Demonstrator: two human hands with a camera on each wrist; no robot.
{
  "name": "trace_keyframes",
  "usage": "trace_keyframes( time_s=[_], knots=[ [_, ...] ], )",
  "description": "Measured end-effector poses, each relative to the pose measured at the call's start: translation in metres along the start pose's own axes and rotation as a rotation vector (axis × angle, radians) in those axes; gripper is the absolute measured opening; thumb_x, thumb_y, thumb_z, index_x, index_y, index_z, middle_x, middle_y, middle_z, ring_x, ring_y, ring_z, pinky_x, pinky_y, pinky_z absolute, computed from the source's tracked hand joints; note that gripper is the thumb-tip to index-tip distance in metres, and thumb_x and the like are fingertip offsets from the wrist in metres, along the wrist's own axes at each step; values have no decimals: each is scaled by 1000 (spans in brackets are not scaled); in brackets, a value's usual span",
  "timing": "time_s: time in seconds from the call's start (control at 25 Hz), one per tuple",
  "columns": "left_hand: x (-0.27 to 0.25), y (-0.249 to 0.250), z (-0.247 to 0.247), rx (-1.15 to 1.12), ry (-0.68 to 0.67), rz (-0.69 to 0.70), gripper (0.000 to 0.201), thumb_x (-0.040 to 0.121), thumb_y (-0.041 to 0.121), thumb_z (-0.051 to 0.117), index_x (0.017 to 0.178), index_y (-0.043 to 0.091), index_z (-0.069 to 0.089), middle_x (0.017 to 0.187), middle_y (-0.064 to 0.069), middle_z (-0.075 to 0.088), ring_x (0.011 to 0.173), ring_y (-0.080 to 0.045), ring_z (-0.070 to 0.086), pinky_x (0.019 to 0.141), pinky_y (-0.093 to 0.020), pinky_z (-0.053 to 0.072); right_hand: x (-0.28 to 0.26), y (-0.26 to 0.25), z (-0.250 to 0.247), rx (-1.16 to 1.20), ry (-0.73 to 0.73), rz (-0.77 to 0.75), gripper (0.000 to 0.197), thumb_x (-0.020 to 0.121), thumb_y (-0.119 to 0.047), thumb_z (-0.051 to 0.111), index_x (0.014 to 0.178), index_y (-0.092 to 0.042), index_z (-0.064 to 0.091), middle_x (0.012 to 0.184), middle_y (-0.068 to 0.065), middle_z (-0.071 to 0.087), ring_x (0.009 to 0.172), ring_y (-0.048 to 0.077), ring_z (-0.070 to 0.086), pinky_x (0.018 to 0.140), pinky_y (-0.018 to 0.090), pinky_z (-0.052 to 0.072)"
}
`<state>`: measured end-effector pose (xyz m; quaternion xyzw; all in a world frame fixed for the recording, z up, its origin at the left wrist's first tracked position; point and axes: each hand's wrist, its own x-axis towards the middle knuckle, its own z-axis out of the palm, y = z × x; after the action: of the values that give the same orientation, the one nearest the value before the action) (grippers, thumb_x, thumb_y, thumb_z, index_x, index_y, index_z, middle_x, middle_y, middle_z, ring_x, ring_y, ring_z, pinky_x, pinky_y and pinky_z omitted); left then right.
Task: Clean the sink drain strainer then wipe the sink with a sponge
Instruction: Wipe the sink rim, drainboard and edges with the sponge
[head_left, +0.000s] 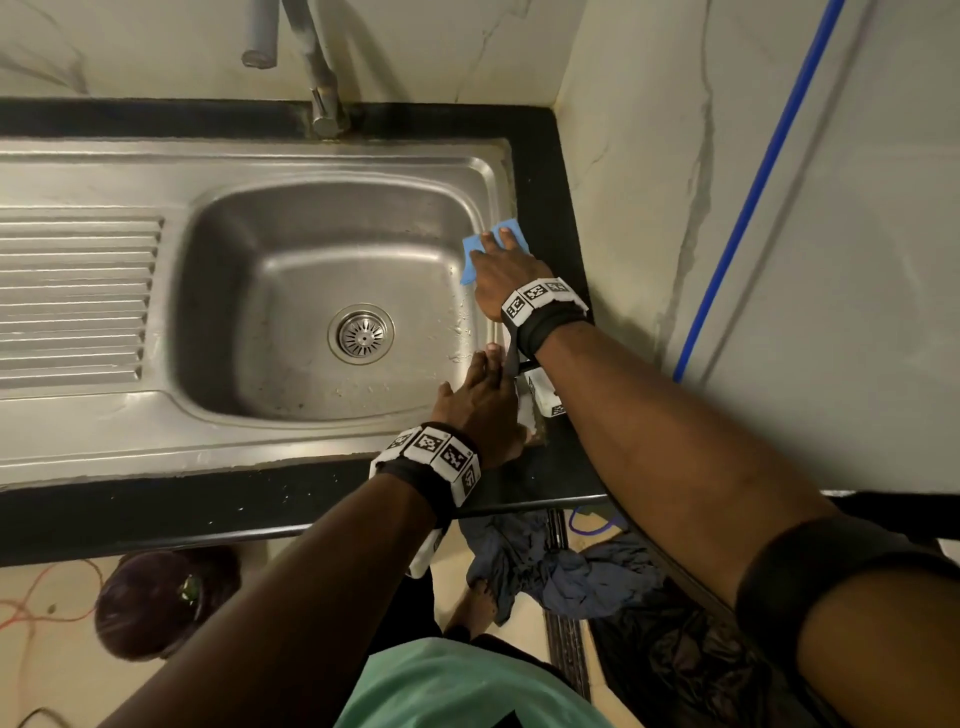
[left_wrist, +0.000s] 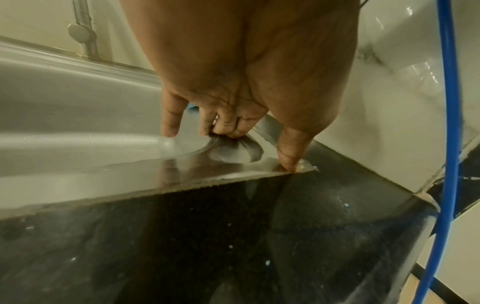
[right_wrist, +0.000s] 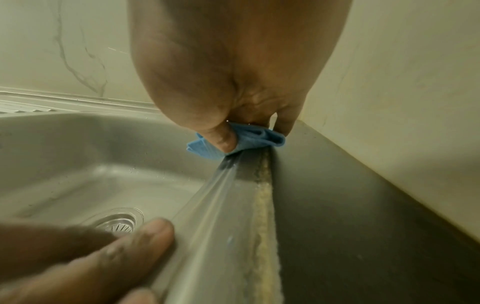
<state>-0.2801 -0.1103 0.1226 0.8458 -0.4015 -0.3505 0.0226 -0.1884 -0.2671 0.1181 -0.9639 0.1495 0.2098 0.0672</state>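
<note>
The steel sink (head_left: 311, 161) has its round drain strainer (head_left: 363, 334) seated in the basin floor, also seen as the strainer (right_wrist: 116, 221) in the right wrist view. My right hand (head_left: 501, 265) presses a folded blue sponge cloth (head_left: 475, 252) onto the sink's right rim. Its thumb (right_wrist: 223, 139) and fingers pinch the sponge cloth (right_wrist: 259, 137). My left hand (head_left: 483, 397) rests on the rim near the front right corner and holds nothing. Its fingertips (left_wrist: 228, 129) touch the rim's edge.
A faucet (head_left: 322, 104) stands behind the basin, and a ribbed drainboard (head_left: 78, 301) lies to its left. Black countertop (head_left: 156, 514) frames the sink, with a wall close on the right carrying a blue hose (head_left: 753, 197). Dark cloth (head_left: 561, 566) and a dark bin (head_left: 161, 597) sit on the floor.
</note>
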Motion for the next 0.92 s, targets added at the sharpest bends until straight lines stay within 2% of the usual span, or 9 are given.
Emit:
trace_keyframes(
  time_s=[0.12, 0.28, 0.44, 0.48, 0.56, 0.64, 0.72, 0.8, 0.92],
  knots=[
    [1, 1, -1, 8, -2, 5, 98, 97, 45, 60, 165, 13, -1, 173, -9, -14, 160, -29, -9, 121, -66, 23, 6, -2, -2, 4, 27, 7, 57, 96, -17, 49, 151, -15, 33, 164, 6, 16, 153, 31, 6, 117, 53, 30],
    [1, 1, -2, -17, -14, -3, 96, 96, 48, 60, 166, 18, 2, 173, -7, -12, 160, -28, -9, 122, -67, 20, -16, -5, 10, 60, 63, 19, 58, 98, -18, 47, 153, -10, 30, 165, 9, 15, 153, 34, 7, 119, 53, 28],
    [-2, -4, -5, 32, -18, 37, 89, 93, 50, 63, 163, 15, 20, 173, -7, 9, 160, -26, -7, 119, -65, 27, -59, -6, 36, 182, 118, 105, 64, 97, -19, 49, 154, -8, 22, 166, 11, 7, 154, 33, 4, 118, 54, 26],
    [-2, -3, -5, 40, -1, 32, 87, 95, 49, 60, 163, 13, 20, 172, -8, 9, 160, -26, -6, 118, -65, 28, -65, -3, 36, 226, 135, 141, 66, 96, -19, 50, 154, -7, 21, 166, 11, 7, 154, 31, 4, 117, 55, 25],
    [-2, -2, -5, 47, 3, 4, 93, 95, 52, 59, 164, 11, 10, 173, -10, 1, 160, -26, -5, 118, -66, 28, -69, 1, 25, 304, 148, 193, 65, 97, -19, 51, 154, -6, 22, 166, 10, 10, 153, 29, 11, 119, 55, 25],
    [-2, 0, -5, 53, -20, -8, 101, 94, 53, 61, 165, 11, 2, 173, -10, -8, 160, -26, -6, 120, -65, 26, -73, 4, 13, 348, 154, 204, 60, 97, -17, 49, 152, -5, 27, 165, 10, 14, 150, 32, 23, 117, 53, 29],
    [-2, -1, -5, 54, -23, 0, 102, 94, 54, 62, 165, 12, 2, 173, -10, -11, 160, -26, -7, 120, -65, 27, -83, 3, 15, 367, 159, 215, 60, 97, -18, 52, 151, -3, 30, 164, 14, 17, 146, 36, 30, 115, 50, 34],
    [0, -3, -2, 59, 3, 15, 100, 95, 59, 57, 165, 13, 3, 173, -10, -10, 160, -27, -6, 119, -65, 28, -99, 6, 31, 330, 169, 245, 65, 96, -23, 55, 151, -1, 29, 163, 17, 16, 149, 36, 24, 116, 52, 31],
    [1, -4, 1, 77, 8, 18, 98, 95, 62, 52, 165, 13, 3, 173, -10, -10, 161, -26, -5, 119, -64, 28, -120, 9, 57, 287, 195, 322, 70, 96, -27, 52, 153, 0, 22, 163, 21, 14, 152, 34, 14, 119, 53, 27]
  ],
)
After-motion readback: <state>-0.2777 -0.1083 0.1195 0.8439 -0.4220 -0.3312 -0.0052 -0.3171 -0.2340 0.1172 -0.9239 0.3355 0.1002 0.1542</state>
